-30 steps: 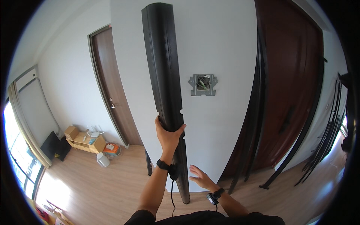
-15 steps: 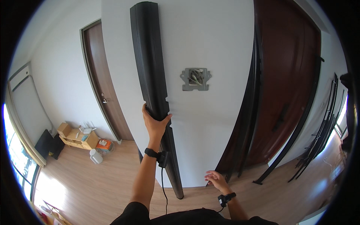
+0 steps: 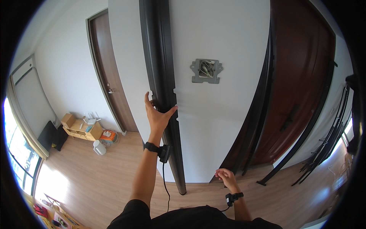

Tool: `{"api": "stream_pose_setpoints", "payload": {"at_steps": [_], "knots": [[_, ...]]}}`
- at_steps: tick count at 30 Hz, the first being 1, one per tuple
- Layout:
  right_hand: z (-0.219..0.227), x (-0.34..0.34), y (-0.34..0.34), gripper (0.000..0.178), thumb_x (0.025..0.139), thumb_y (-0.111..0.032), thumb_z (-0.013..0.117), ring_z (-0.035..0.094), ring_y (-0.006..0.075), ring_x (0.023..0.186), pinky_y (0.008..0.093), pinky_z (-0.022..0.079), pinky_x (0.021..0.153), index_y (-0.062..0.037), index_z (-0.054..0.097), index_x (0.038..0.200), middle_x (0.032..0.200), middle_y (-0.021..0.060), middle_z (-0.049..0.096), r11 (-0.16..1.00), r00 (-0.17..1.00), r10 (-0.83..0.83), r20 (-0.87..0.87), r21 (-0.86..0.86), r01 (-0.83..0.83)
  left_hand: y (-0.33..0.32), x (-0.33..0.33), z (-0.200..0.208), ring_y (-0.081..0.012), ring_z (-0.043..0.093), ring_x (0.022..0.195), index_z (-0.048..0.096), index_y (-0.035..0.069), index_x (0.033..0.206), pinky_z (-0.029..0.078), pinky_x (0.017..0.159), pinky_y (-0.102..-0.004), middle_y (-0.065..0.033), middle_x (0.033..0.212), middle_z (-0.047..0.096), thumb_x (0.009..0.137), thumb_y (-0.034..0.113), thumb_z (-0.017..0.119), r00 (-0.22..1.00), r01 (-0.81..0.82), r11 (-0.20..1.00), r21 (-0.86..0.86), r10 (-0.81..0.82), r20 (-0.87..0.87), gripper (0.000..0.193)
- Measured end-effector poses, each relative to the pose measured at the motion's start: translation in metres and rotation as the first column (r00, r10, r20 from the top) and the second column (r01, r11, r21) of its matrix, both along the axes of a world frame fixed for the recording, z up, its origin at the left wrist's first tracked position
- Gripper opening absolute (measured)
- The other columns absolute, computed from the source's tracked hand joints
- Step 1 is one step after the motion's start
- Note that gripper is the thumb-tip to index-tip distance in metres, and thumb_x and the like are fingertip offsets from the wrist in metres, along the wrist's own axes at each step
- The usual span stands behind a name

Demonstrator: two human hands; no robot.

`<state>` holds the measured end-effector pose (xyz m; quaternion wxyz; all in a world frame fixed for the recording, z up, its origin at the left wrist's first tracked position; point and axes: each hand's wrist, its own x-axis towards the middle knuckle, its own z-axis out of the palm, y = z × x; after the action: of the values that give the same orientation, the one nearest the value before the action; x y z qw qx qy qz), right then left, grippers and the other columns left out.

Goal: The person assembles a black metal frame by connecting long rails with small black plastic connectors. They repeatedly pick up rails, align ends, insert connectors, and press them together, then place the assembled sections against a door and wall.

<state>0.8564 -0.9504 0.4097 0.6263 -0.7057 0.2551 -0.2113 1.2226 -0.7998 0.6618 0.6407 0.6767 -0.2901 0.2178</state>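
Note:
A long black metal post [image 3: 162, 68] with small notches along its sides stands nearly upright against a white wall, its foot on the floor and its top outside the picture. Around its notched middle, my left hand [image 3: 157, 116] has the thumb on the right edge and the fingers at the left edge. Low by the wall's bottom corner, my right hand [image 3: 226, 177] hangs empty, its fingers loosely bent and a little apart. Each wrist wears a black strap with a small device and cable. To the post's right, a grey metal bracket [image 3: 195, 78] frames a wall opening with loose wires.
A dark red door [image 3: 301, 68] stands at right, with long black strips [image 3: 263, 103] before it and more black bars [image 3: 329, 133] leaning farther right. At left are a brown door [image 3: 108, 61], a low wooden cabinet [image 3: 78, 134], an orange box [image 3: 108, 138] and a white jug [image 3: 99, 148].
The view has shifted, so the wall and post sit higher and the post's top has left the picture. My left hand stays around the post. My right fingers have drawn in slightly.

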Motion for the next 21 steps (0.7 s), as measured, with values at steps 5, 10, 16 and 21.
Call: {"api": "stream_pose_setpoints", "payload": {"at_steps": [5,10,16,21], "knots": [[-0.001,-0.001,0.001,0.018,0.103,-0.015,0.060,0.070,0.0099,0.095,0.0235,0.052,0.077,-0.0057,0.069,0.116,0.102,0.0028,0.075,1.000,1.000,-0.019,-0.022,0.006,0.019,0.003,0.003,-0.006,-0.0319,0.065,0.106,0.022,0.006,0.158,0.058,0.089,-0.0408,-0.0224,0.117,0.061,0.066,0.026,0.100,0.998,0.060,0.998,0.007,-0.060,0.009,0.122],[-0.005,-0.005,-0.001,0.019,0.102,-0.016,0.061,0.070,0.0102,0.094,0.0239,0.053,0.076,-0.0050,0.070,0.115,0.102,0.0031,0.075,0.999,0.999,-0.031,-0.039,-0.005,0.031,0.004,0.005,-0.012,-0.0308,0.066,0.104,0.021,0.006,0.158,0.059,0.088,-0.0404,-0.0221,0.117,0.061,0.066,0.026,0.100,0.995,0.101,0.995,0.026,-0.101,-0.028,0.123],[-0.009,-0.003,-0.009,0.020,0.102,-0.016,0.063,0.070,0.0117,0.093,0.0248,0.055,0.077,-0.0024,0.071,0.114,0.101,0.0049,0.075,0.996,0.996,-0.017,-0.083,-0.092,0.009,0.015,0.003,-0.022,-0.0336,0.063,0.113,0.015,0.008,0.161,0.054,0.098,-0.0448,-0.0230,0.124,0.059,0.064,0.027,0.101,0.974,0.218,0.975,0.037,-0.215,-0.066,0.131],[-0.008,0.014,-0.006,0.020,0.102,-0.015,0.062,0.071,0.0137,0.095,0.0265,0.056,0.082,-0.0012,0.070,0.114,0.101,0.0069,0.075,0.976,0.984,0.095,-0.152,-0.182,-0.122,0.044,0.000,-0.047,-0.0404,0.041,0.135,0.011,0.013,0.164,0.038,0.111,-0.0560,-0.0287,0.148,0.037,0.057,0.033,0.102,0.983,0.172,0.977,0.127,-0.179,0.050,0.142]]}}
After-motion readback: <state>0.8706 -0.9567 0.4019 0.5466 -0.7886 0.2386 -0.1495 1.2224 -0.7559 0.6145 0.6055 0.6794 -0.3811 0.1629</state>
